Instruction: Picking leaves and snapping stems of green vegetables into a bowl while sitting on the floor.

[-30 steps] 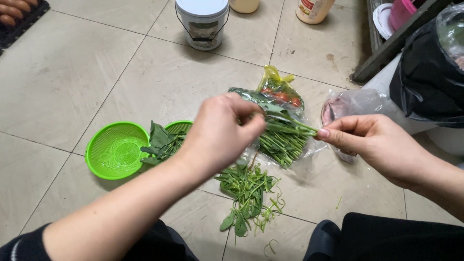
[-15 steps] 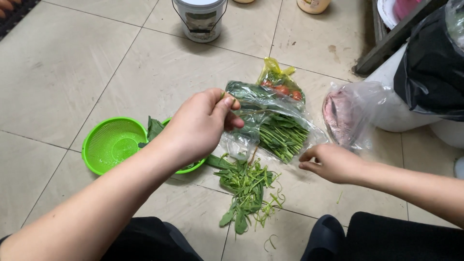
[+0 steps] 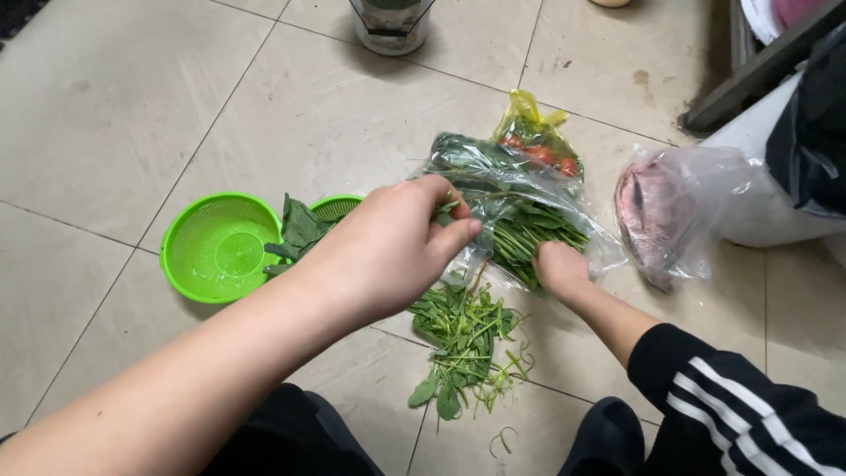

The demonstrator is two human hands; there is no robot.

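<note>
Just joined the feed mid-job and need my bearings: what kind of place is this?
Probably a home kitchen floor, used for food prep. Beige floor tiles, a clear bag of leafy greens that both hands are at, and green plastic colanders beside picked leaves suggest it.

The fingertips of the right hand (image 3: 560, 269) are hidden among the stems inside the clear bag of greens (image 3: 515, 211). The second green basket (image 3: 337, 208) is mostly covered by leaves and the left hand (image 3: 388, 251).

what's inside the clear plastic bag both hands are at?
The clear plastic bag holds a bundle of green leafy stems. The right hand grips their cut ends; the left hand covers the bag's near edge.
</note>
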